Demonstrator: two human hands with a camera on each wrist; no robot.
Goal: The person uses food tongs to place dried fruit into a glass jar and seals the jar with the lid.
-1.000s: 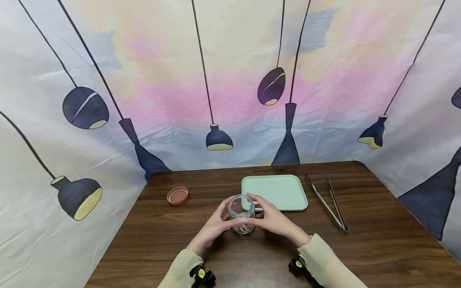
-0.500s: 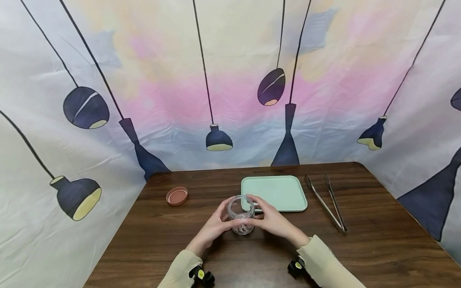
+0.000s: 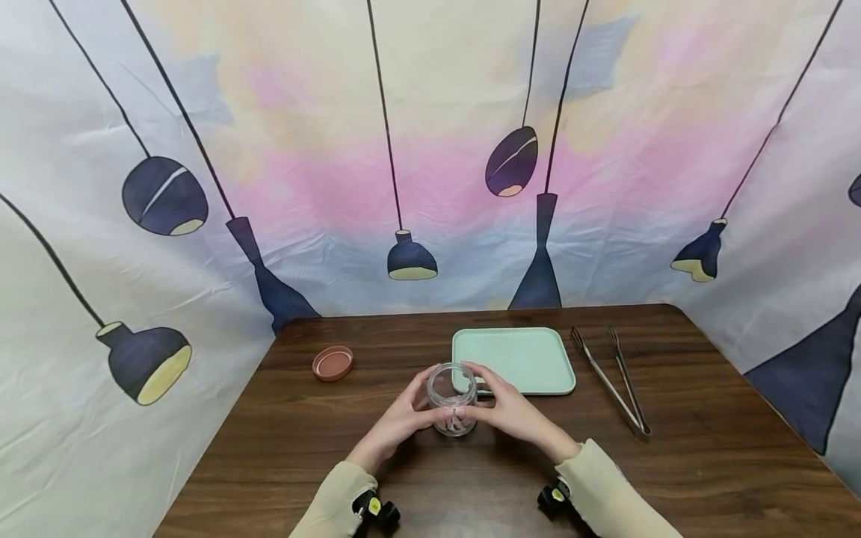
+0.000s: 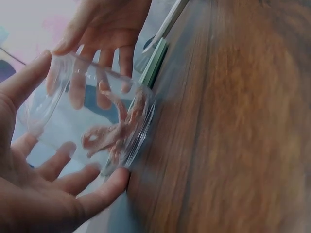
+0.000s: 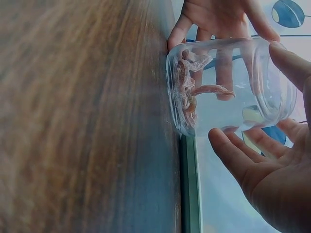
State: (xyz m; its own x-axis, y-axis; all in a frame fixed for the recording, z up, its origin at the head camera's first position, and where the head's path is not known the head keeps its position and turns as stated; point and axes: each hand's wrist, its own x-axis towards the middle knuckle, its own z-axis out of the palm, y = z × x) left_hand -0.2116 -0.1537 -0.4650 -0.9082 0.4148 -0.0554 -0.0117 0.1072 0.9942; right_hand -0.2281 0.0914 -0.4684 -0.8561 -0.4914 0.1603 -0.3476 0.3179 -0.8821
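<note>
A clear jar point(image 3: 452, 396) without its lid stands upright on the table, in front of the tray's left corner. My left hand point(image 3: 402, 412) grips it from the left and my right hand point(image 3: 506, 407) from the right, thumbs meeting at the near side. Inside, at the bottom, lie several brownish-pink, dried-looking twisted pieces point(image 4: 114, 133), visible through the wall in both wrist views; one piece point(image 5: 214, 90) sticks up from the rest. Fingers of both hands spread along the jar's sides in the wrist views.
A round reddish-brown lid point(image 3: 332, 364) lies at the left on the dark wooden table point(image 3: 303, 463). Behind the jar is a pale green tray point(image 3: 514, 359). Metal tongs point(image 3: 615, 388) lie spread to the right of the tray. A patterned cloth point(image 3: 444, 149) hangs behind the table.
</note>
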